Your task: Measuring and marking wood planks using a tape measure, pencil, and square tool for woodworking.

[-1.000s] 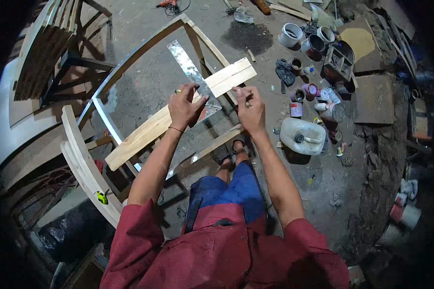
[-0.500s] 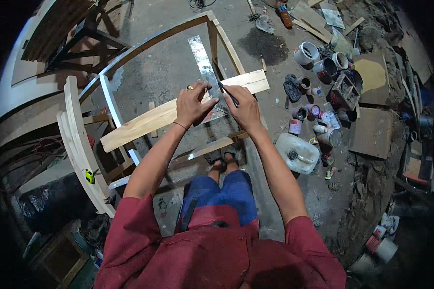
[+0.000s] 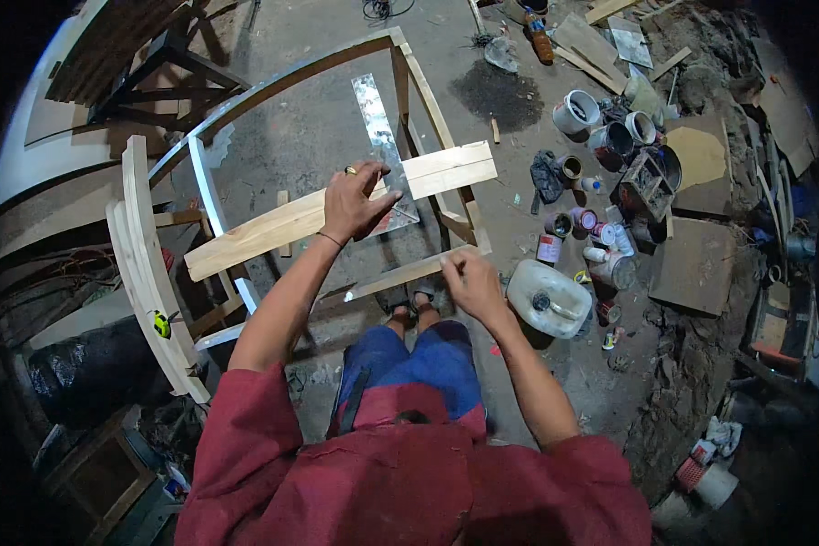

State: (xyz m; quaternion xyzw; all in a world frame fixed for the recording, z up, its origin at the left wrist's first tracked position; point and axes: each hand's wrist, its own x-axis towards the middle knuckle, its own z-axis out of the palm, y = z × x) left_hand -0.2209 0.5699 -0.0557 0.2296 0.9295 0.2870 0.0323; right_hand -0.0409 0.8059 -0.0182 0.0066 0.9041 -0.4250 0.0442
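Observation:
A pale wooden board [image 3: 259, 235] lies slantwise across a wooden frame [image 3: 205, 187]. Over the board rests a flat, shiny metal strip [image 3: 371, 105], wide as a saw blade or straightedge; its exact kind is unclear. My left hand [image 3: 353, 202] presses the strip against the board, thumb and fingers bent over it. Nearer to me, by the frame's front rail [image 3: 409, 275], my right hand [image 3: 471, 287] hangs apart from the board with its fingers curled. Whether it still holds the dark pencil-like marker is hidden.
Several curved wooden pieces [image 3: 146, 264] stand at the left with a yellow-green tape measure [image 3: 162, 324]. A translucent jerrycan [image 3: 548, 298] sits right of my right hand, near paint cans [image 3: 584, 218] and white buckets [image 3: 577, 111]. Cardboard [image 3: 692, 264] lies farther right.
My right hand has left the metal strip and drawn back toward me, taking the dark marker out of sight. My left hand stays on the strip; the view has shifted slightly.

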